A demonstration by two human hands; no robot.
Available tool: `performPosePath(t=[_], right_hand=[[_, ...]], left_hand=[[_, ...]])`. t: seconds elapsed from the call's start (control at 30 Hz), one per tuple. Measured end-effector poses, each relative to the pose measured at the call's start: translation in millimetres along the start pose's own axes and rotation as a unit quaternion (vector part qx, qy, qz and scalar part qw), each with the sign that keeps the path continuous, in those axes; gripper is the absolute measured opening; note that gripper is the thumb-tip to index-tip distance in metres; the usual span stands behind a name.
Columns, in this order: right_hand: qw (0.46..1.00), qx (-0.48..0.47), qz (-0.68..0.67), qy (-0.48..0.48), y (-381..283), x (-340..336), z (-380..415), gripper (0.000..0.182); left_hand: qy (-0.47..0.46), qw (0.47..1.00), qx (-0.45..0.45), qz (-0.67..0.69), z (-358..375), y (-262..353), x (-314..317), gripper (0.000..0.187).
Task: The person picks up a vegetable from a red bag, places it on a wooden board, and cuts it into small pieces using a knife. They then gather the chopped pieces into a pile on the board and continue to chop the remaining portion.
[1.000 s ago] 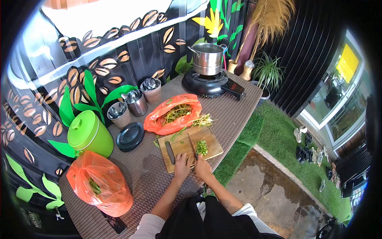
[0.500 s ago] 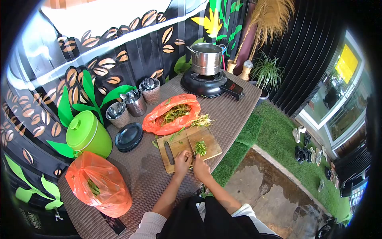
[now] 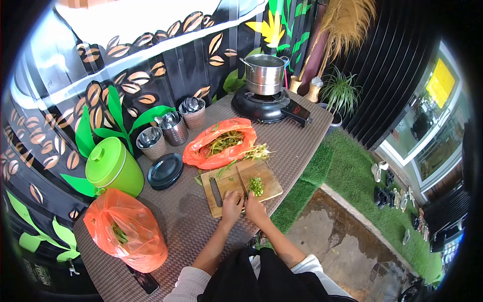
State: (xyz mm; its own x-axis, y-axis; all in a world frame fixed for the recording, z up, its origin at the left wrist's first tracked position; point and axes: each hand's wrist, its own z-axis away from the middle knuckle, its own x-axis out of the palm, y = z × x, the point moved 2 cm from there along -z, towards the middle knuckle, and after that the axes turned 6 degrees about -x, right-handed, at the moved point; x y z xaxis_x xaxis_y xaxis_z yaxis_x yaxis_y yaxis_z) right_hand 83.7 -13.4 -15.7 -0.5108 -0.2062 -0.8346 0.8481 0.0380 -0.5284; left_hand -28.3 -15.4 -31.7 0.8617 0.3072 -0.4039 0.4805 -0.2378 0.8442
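Note:
On the wooden cutting board, my right hand is closed around the handle of a knife, whose blade points away from me. Just left of the knife, my left hand has its fingers bent together at the board's near edge; what they hold is too small to name. A small heap of chopped greens lies right of the blade. Beyond the board, an open orange bag holds leafy stems, and pale root ends stick out at its right.
A steel pot sits on a black stove at the table's far end. Cutlery cups, dark plates, a green bucket, a full orange bag and a phone stand or lie along the left.
The whole view has shifted slightly. Both hands remain close together at the board, with the knife still in my right hand.

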Motion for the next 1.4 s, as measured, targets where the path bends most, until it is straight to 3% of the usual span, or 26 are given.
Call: performPosePath(t=[0.23, 0.33, 0.4, 0.53, 0.73, 0.93, 1.03, 1.4], right_hand=[[1.000, -0.007, -0.004, -0.008, -2, 0, 18, 0.028], [0.999, 0.036, 0.001, -0.023, -3, 8, 18, 0.030], [1.000, 0.007, -0.016, -0.009, 3, 4, 5, 0.030], [0.998, -0.035, -0.039, -0.034, 11, -4, 5, 0.032], [0.999, 0.001, -0.032, -0.001, -6, 7, 16, 0.036], [0.998, -0.024, -0.037, -0.046, 1, -8, 0, 0.034], [1.000, -0.003, -0.026, 0.006, -4, 5, 19, 0.035], [0.999, -0.017, -0.025, -0.025, -6, 3, 14, 0.036]], left_hand=[[0.002, 0.999, -0.044, 0.023, -3, -3, -1, 0.017], [-0.014, 0.996, -0.080, 0.034, -5, -3, -2, 0.015], [0.008, 0.998, -0.059, -0.026, -4, -1, -4, 0.013], [0.015, 0.997, -0.071, 0.010, -2, -5, -2, 0.011], [0.015, 0.998, -0.062, 0.022, -1, -5, -1, 0.017], [0.020, 0.999, 0.012, -0.031, 4, -4, -1, 0.019], [0.024, 1.000, -0.013, -0.014, 3, -6, -2, 0.017], [0.019, 0.995, -0.098, 0.031, 0, -14, -3, 0.018]])
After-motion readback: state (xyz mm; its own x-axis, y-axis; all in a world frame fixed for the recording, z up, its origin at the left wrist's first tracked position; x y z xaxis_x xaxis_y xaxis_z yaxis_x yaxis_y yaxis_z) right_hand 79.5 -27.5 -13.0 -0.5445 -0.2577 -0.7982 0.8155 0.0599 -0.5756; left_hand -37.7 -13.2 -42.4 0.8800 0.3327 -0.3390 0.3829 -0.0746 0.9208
